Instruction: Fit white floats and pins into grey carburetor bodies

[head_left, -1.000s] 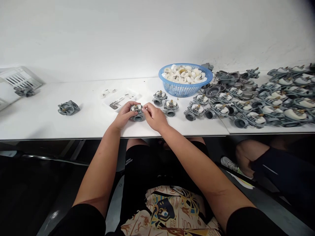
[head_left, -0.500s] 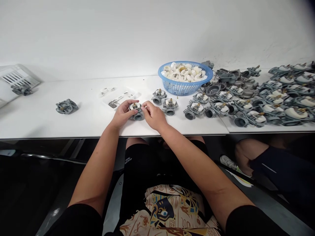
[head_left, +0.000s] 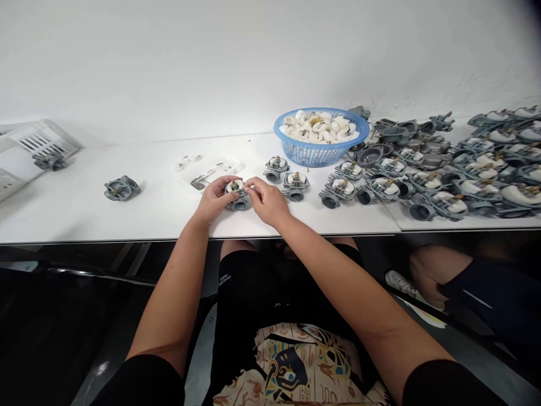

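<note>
A grey metal carburetor body (head_left: 240, 205) with a white float (head_left: 233, 186) in its top stands near the table's front edge. My left hand (head_left: 214, 201) is wrapped round its left side, the thumb pressing at the float. At the right side of the same body, my right hand (head_left: 267, 202) is closed in a pinch; whatever lies between its fingertips is too small to make out. Behind my left hand is a shallow clear tray (head_left: 236, 166) of thin metal pins (head_left: 203, 181).
A blue basket (head_left: 325, 152) heaped with white floats stands at the back. Many carburetors (head_left: 448, 206) crowd the right side; two more (head_left: 296, 194) stand right of my hand. One without a float (head_left: 122, 189) lies left, near a white slotted basket (head_left: 46, 138). Another person's leg (head_left: 442, 265) shows below right.
The whole view has shifted slightly, so things sit a little lower and farther right. Both hands keep their places at the carburetor, with hardly any finger movement.
</note>
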The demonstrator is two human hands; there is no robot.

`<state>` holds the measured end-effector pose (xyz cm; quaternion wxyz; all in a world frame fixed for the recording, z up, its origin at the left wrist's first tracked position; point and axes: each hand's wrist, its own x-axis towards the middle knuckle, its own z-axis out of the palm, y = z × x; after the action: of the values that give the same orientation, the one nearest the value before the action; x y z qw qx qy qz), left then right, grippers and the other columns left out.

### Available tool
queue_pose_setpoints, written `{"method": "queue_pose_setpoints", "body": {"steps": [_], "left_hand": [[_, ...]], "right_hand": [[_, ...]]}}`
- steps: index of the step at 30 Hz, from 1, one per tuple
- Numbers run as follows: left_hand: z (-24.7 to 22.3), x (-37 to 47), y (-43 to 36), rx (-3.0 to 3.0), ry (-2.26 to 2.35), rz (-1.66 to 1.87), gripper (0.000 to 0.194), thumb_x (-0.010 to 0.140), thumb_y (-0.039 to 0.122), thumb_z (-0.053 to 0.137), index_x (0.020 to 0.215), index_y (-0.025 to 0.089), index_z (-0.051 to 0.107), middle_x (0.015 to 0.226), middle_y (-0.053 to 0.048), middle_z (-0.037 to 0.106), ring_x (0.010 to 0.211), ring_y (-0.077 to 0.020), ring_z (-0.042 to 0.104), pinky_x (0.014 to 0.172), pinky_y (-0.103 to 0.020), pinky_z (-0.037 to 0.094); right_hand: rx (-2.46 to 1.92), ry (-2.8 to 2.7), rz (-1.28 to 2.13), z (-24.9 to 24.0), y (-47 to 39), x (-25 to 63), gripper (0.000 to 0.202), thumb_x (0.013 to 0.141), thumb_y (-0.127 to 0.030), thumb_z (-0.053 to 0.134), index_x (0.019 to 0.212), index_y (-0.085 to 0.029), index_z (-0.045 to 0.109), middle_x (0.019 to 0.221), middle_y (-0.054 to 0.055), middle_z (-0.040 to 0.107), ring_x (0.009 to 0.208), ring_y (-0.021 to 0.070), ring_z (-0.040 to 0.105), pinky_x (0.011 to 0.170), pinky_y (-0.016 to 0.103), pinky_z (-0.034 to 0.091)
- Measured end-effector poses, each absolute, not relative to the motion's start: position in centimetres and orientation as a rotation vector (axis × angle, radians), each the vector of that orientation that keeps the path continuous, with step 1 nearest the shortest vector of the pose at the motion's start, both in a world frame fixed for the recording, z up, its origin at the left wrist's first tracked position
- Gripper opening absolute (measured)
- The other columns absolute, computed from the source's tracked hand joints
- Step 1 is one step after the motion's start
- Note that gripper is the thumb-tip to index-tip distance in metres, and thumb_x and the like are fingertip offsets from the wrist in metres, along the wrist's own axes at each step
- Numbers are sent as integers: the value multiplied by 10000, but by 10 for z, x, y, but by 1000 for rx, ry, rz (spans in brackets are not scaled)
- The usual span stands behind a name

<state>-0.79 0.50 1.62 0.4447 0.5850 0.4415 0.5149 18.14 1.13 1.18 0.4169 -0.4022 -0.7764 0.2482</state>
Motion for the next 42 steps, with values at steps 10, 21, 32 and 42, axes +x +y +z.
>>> {"method": "queue_pose_setpoints", "body": {"steps": [10,21,32,42], "left_hand": [[18,-8,5,1405,1074,1250,520,697,335,858,1161,165,694,1014,-55,699,873,-171,650,771,-271,525],[11,-11,9,1381,1073,1254,517,699,350,869,1156,170,707,945,-42,697,799,-159,646,709,-262,518],[9,-15,10,1417,1056,1235,533,722,359,869,1203,191,711,1002,-46,691,782,-142,630,687,-250,506],[11,-13,10,1424,1071,1231,525,714,343,866,1194,191,721,964,-38,677,761,-137,606,658,-249,489]], "right_hand": [[-1059,-1970,514,11,12,181,241,1012,-349,451,1055,-259,670,730,-2,635,677,190,553,631,273,296],[-941,-1790,863,4,20,177,209,977,-406,492,984,-223,592,700,-34,601,609,153,526,601,269,343],[-912,-1757,987,8,19,178,277,956,-455,515,898,-200,605,756,-11,613,677,148,524,631,268,382],[-980,-1754,804,10,15,180,255,924,-468,585,878,-217,599,598,-57,482,539,125,430,564,269,314]]}}
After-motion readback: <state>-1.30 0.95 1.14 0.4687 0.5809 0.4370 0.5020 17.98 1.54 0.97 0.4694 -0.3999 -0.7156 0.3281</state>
